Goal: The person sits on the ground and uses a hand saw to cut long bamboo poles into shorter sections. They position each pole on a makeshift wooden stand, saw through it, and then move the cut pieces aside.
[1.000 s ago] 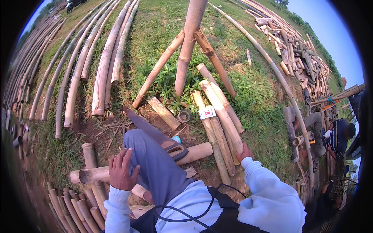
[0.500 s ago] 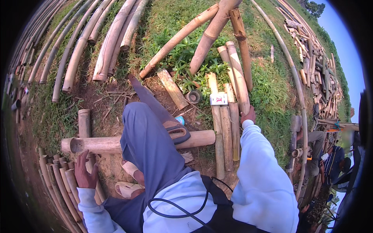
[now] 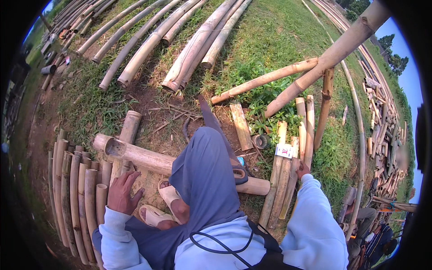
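My left hand (image 3: 125,192) is open, its fingers spread, just above the near side of a thick bamboo pole (image 3: 150,161) that lies crosswise under my raised leg. At the right, my right hand (image 3: 303,170) is closed at the near end of a slim bamboo piece (image 3: 309,128); the fingers are partly hidden. Several bamboo strips (image 3: 281,173) lie beside that hand, with a small white and red box (image 3: 284,150) on them. A handsaw (image 3: 211,118) rests with its dark handle on the thick pole, its middle hidden by my knee.
A bundle of bamboo lengths (image 3: 90,193) stands at the left. Long poles (image 3: 193,49) lie on the grass beyond. A leaning bamboo frame (image 3: 310,74) rises ahead on the right. A large bamboo heap (image 3: 382,139) and a seated person (image 3: 378,238) are at the far right.
The view has shifted and turned, so the scene sits lower and further right. My left hand has come up beside the thick pole, fingers spread. My right hand stays at the slim piece's near end.
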